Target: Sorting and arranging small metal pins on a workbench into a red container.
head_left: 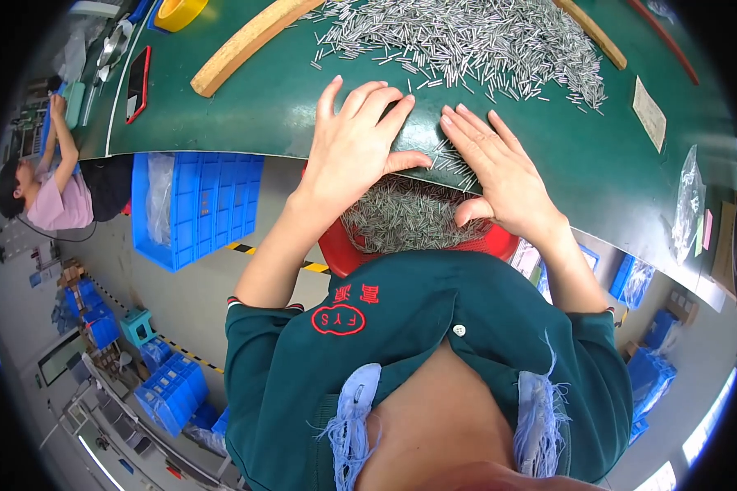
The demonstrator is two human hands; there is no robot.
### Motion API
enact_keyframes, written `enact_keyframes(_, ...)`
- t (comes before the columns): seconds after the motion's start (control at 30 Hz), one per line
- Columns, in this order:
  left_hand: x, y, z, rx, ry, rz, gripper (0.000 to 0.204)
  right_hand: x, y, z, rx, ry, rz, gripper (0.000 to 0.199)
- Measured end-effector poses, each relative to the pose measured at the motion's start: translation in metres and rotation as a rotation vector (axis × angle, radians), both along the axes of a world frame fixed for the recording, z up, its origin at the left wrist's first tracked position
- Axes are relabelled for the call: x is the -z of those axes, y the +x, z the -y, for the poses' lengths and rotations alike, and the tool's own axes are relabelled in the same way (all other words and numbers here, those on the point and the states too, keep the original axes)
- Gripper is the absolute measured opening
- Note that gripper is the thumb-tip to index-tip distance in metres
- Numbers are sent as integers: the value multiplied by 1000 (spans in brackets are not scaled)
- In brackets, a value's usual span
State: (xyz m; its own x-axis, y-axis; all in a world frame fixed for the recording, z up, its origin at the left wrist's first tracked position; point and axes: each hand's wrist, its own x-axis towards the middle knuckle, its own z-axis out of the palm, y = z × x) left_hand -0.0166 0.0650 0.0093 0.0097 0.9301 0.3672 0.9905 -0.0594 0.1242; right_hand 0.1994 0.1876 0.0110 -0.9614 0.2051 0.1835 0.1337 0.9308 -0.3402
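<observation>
Both my hands rest near the front edge of a green tabletop. My left hand has its fingers spread on the surface, the thumb pointing toward the other hand. My right hand lies flat with fingers stretched forward, its thumb over the table edge. Between them, a small group of thin metal pins lies at the edge, partly hidden by the right hand. Below the edge, a red basket holds a mass of similar pins. A large heap of metal pins spreads across the table beyond my fingertips.
Wooden strips flank the heap. A red-edged phone and yellow tape roll lie left; a paper slip and plastic bag lie right. Blue crates stand below the table. Another person works at far left.
</observation>
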Motion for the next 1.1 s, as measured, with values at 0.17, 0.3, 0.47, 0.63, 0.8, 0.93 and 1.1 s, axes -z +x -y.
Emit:
enact_keyframes(0.17, -3, -6, 3, 5, 3, -25, 71, 0, -1, 0, -3, 7, -1, 112)
enact_keyframes(0.3, -12, -25, 25, -114, -81, -111, 69, 0, -1, -1, -1, 8, 1, 111)
enact_keyframes(0.47, -20, -77, 65, -470, -211, -287, 57, -2, -2, 1, 4, 21, 18, 112)
enact_keyframes(0.63, -23, -100, 76, -662, -81, -312, 37, -1, -9, 5, -4, 24, 20, 112)
enact_keyframes(0.8, -22, -92, 57, -569, 80, -156, 18, 0, -24, 28, -157, -116, 17, 117)
enact_keyframes(0.93, -13, -109, 49, -585, 96, -181, 17, -6, -19, 31, -386, -619, -14, 109)
enact_keyframes(1.1, -11, -131, 48, -807, 84, -290, 20, -15, -7, 6, -278, -715, -175, 110)
